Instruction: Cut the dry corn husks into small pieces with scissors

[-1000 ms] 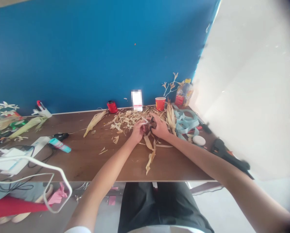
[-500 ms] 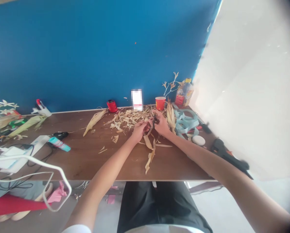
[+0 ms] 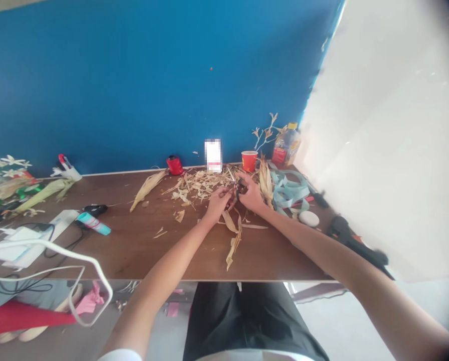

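Observation:
Both my hands meet over the far middle of a brown table [image 3: 141,250]. My left hand [image 3: 217,203] pinches a pale strip of dried corn husk [image 3: 229,220] that hangs down onto the table. My right hand [image 3: 251,195] is closed on small dark scissors [image 3: 239,188], held right against the husk between the two hands. A heap of husk scraps [image 3: 199,183] lies just behind my hands.
A red cup [image 3: 249,161], a bottle [image 3: 286,144] and a red spool [image 3: 174,165] stand along the blue wall. Light blue ribbon [image 3: 288,190], a white oval object [image 3: 309,218] and a black glue gun [image 3: 354,245] lie at right. A teal tube [image 3: 94,223], cables and husk flowers [image 3: 6,170] occupy the left.
Both hands have shifted slightly up and away from me with the husk and scissors. Little else has moved.

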Available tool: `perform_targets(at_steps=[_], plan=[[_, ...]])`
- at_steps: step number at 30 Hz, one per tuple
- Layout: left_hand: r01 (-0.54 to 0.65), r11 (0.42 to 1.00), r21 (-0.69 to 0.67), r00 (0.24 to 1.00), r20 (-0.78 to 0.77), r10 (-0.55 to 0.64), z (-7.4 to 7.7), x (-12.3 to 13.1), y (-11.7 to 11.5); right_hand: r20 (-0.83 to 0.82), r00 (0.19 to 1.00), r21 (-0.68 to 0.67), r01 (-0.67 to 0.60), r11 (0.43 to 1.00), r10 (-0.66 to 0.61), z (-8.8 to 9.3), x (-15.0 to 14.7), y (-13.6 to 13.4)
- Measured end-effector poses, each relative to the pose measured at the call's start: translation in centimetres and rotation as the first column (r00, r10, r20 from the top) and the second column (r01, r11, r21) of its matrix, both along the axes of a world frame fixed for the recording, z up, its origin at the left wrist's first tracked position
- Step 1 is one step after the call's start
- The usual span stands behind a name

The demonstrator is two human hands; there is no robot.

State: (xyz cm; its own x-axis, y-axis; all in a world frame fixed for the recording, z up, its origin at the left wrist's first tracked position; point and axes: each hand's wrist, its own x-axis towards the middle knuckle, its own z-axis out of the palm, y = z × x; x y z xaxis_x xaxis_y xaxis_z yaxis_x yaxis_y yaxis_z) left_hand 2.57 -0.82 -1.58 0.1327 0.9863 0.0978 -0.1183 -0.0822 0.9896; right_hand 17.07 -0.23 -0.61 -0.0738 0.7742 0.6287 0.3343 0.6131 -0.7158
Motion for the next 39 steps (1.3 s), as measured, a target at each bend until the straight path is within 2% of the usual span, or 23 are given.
perform_targets(at_steps=[5, 11, 16, 24, 32, 39], plan=[[-0.076, 0.995, 0.062, 0.997, -0.028, 0.078, 0.0, -0.4, -0.1, 0.07, 0.997, -0.019, 0.017, 1.0, -0.016, -0.1, 0.0, 0.0], [-0.062, 0.997, 0.037, 0.997, -0.034, 0.064, 0.4, -0.4, -0.3, 0.12, 0.986, 0.02, 0.116, 0.993, -0.117, -0.1, 0.1, 0.0], [-0.049, 0.998, 0.044, 0.995, -0.083, 0.052, 0.4, -0.3, -0.3, 0.095, 0.992, 0.009, 0.085, 0.996, -0.086, 0.1, 0.0, -0.2], [0.042, 0.997, 0.068, 0.995, -0.09, -0.036, 0.1, -0.4, -0.1, 0.058, 0.998, 0.049, 0.024, 0.998, -0.027, 0.3, -0.4, -0.8], [0.033, 0.997, 0.072, 0.993, -0.111, -0.025, -0.7, -0.3, 0.5, 0.234, 0.97, 0.095, 0.041, 0.995, -0.062, 0.0, -0.1, -1.0], [0.027, 0.995, 0.1, 0.998, -0.062, -0.021, -0.5, -0.2, 0.0, 0.35, 0.931, 0.191, 0.036, 0.981, -0.102, -0.2, -0.2, -1.1]])
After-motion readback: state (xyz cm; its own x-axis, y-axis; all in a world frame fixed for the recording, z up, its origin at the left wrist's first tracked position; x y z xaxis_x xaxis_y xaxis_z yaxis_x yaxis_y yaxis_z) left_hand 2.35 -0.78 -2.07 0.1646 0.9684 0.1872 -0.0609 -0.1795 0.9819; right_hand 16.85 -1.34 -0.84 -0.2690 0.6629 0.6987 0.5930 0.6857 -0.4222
